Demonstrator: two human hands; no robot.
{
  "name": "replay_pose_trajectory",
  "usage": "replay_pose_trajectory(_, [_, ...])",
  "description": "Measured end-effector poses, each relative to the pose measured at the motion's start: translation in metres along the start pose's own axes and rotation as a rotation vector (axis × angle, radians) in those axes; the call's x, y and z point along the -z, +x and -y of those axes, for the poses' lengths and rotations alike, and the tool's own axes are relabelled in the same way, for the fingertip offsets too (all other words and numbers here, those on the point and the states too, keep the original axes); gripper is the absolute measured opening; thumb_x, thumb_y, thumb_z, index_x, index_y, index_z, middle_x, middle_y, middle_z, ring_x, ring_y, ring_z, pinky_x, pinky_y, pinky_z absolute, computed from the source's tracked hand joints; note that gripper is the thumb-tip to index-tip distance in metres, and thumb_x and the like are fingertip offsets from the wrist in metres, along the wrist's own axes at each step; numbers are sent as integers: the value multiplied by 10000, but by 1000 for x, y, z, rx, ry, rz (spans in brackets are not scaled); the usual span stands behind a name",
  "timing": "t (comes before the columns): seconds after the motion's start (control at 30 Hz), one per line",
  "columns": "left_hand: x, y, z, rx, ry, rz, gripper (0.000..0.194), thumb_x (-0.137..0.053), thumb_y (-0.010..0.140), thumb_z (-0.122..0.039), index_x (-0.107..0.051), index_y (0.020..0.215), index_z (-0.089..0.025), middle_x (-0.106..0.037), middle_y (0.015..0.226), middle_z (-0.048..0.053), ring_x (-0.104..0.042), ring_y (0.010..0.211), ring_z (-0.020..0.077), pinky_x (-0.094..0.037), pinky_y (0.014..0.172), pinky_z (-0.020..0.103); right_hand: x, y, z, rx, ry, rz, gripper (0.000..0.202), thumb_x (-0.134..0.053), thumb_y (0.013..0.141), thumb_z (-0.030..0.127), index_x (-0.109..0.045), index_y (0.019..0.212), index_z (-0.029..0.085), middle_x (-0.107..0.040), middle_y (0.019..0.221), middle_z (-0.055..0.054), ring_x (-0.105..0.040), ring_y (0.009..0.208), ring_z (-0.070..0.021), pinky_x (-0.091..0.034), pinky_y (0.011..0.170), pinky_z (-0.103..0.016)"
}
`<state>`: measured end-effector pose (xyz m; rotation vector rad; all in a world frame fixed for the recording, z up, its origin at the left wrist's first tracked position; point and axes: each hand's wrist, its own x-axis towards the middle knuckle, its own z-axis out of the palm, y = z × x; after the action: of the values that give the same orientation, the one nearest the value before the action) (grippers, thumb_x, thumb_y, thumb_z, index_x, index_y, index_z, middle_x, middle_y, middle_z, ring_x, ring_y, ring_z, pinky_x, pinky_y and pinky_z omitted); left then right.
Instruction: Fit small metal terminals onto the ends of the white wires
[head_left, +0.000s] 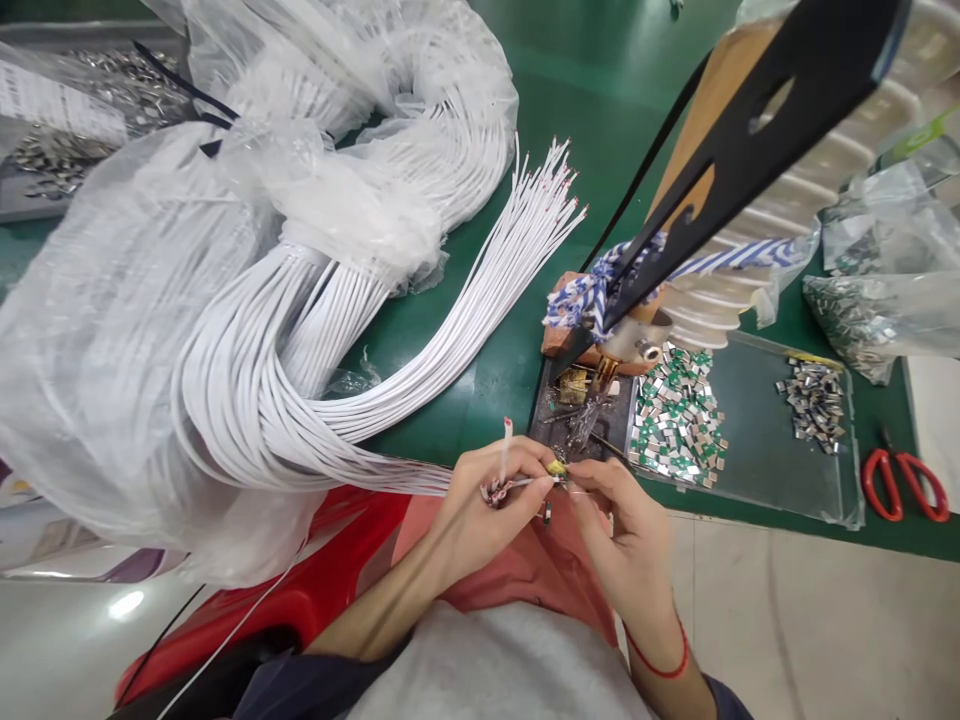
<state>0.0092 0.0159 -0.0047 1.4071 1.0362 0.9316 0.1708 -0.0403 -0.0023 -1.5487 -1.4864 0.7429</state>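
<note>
The big white cable bundle [315, 330] sprawls left of your soldering stand [600, 370]. Just below that stand, your left hand [480, 510] pinches one white wire [504, 450], and your right hand [622, 530] pinches a small connector [556, 468] at its tip. You look mid-joining; next, steady alignment matters.

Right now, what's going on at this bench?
A person holds a thin white wire end in the left hand, while the right hand pinches a small yellowish part against it. Both hands meet just below a soldering stand. A large bundle of white cables lies on the green table; small green boards sit on a clear tray, red scissors at right.
</note>
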Motion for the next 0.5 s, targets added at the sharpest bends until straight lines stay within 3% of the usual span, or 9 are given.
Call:
replay_pose_trajectory(0.27, [1,-1,0,4,-79,5,169,-661,842,-77,-712,712,-172,-764,832,31,-702,703,138,-543,671,221,-1,-3,2,-24,-5,34,245,-601,932,106,-674,1097,272,-740,931,-7,-714,805,-156,-597,714,-244])
replay_pose_trajectory(0.5, [-1,-2,-1,15,-102,-41,180,-664,811,-49,-725,696,-172,-777,829,34,-718,729,142,-552,690,216,-4,-5,0,-45,21,-22,255,-602,921,97,-678,1086,276,-745,938,-8,-725,826,-159,-613,730,-246])
